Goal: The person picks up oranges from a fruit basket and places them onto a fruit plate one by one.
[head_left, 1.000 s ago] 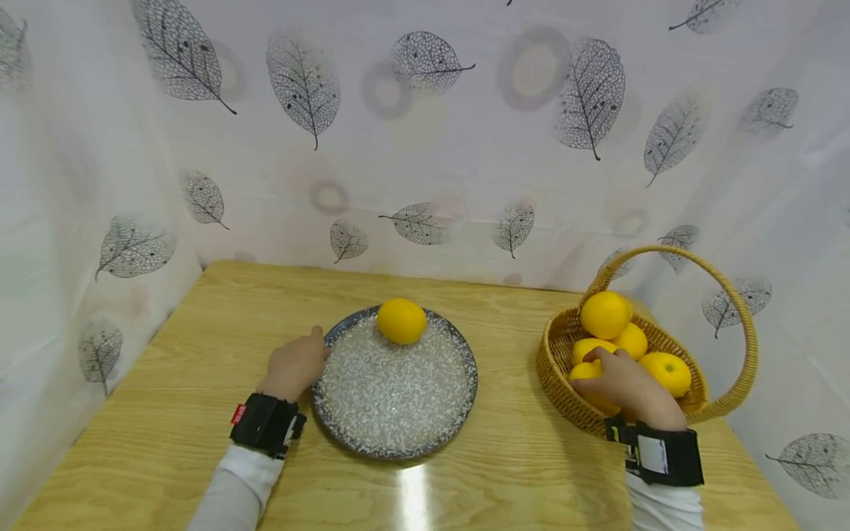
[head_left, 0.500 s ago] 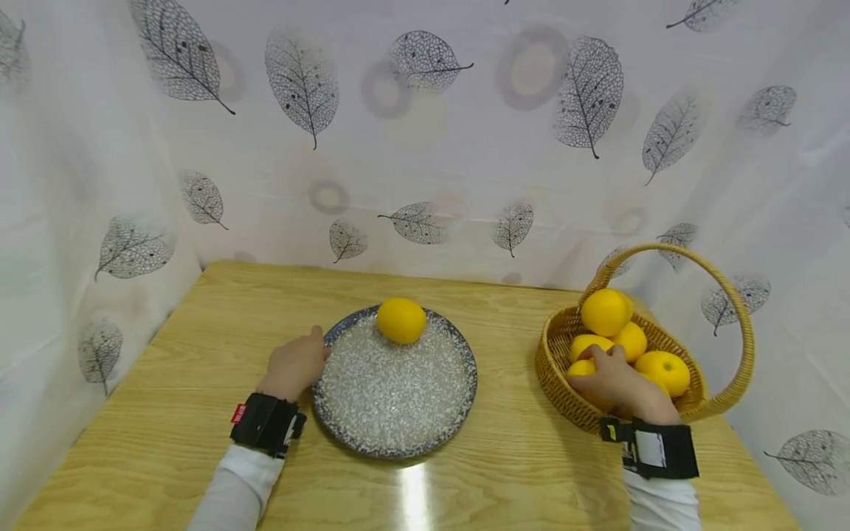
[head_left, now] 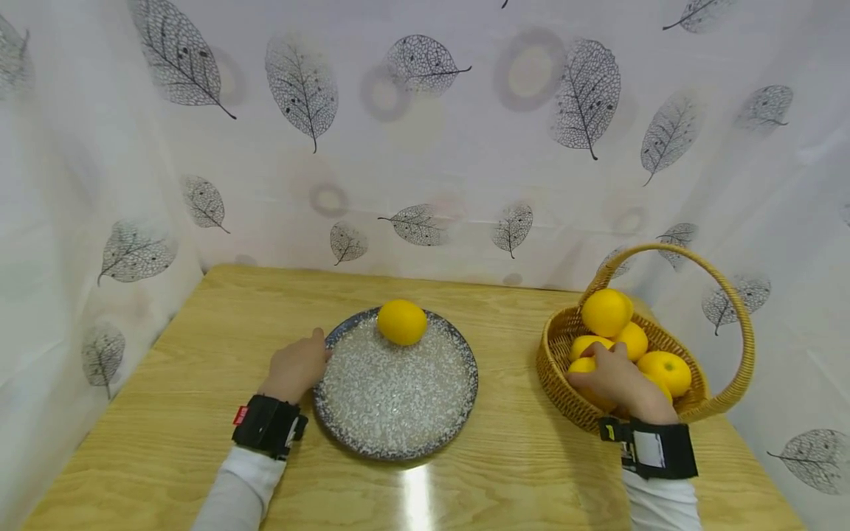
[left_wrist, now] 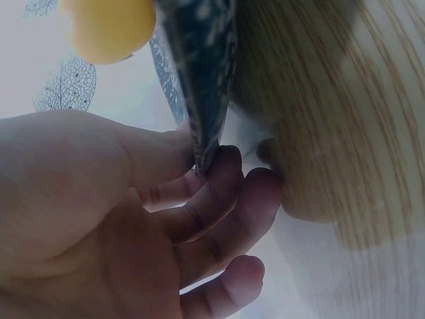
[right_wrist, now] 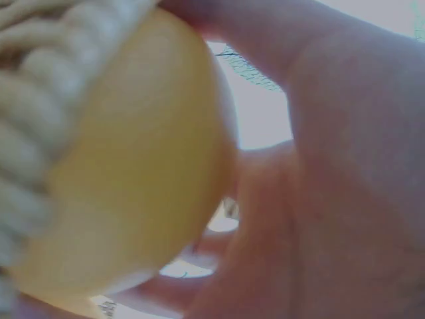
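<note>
In the head view my left hand (head_left: 296, 369) is at the left edge of a speckled grey plate (head_left: 398, 398) with a dark rim. The left wrist view shows thumb and fingertips pinching that rim (left_wrist: 206, 86). One lemon (head_left: 401, 322) lies at the plate's far side. My right hand (head_left: 620, 383) reaches into a wicker basket (head_left: 553, 383) at the right. Its thumb and fingers curl round a lemon (right_wrist: 146, 146) beside the basket's near wall; the hand partly hides this fruit in the head view.
Several other lemons (head_left: 606, 313) fill the basket, one sitting higher at the back. The basket's tall handle (head_left: 744, 339) arches over its right side. A wooden table (head_left: 505, 442) lies beneath, with a leaf-patterned curtain (head_left: 432, 162) behind and at both sides.
My right hand has shifted slightly left and away from me, drawing its fingers in around the lemon. The left hand and plate stay where they were.
</note>
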The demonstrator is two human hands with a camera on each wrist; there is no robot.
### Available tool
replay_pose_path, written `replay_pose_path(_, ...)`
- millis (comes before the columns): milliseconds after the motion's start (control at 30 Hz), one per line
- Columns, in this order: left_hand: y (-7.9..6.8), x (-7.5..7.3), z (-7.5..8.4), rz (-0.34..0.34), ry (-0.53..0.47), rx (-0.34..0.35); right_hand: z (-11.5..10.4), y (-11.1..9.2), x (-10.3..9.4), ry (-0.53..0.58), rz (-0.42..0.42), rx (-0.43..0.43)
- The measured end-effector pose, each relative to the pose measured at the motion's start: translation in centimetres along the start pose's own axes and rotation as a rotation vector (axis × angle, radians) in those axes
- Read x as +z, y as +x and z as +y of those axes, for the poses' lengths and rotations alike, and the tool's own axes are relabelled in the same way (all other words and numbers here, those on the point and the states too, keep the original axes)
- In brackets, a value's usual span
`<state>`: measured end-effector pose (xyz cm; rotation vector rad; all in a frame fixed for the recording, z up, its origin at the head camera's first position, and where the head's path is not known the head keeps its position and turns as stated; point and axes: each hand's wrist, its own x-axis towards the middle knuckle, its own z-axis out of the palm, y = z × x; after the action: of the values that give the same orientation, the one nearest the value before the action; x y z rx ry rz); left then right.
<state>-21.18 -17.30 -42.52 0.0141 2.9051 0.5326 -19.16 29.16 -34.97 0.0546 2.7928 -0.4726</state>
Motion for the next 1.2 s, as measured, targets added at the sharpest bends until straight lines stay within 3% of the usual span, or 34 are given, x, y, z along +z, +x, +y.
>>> replay_pose_path(200,0.1,0.0,0.0,0.009,-0.003,0.004,-0.9,-0.4,-0.5,0.04,0.069,0.015)
replay_pose_path(533,-0.1,-0.3,0.2,0.007,0.013,0.001,-1.2,-0.3,-0.3,0.047,0.063,0.021)
replay_pose_path(1200,-0.3,-0.1,0.2,0.015,0.021,0.012,-0.8,-0.7,-0.5,-0.006,0.064,-0.124)
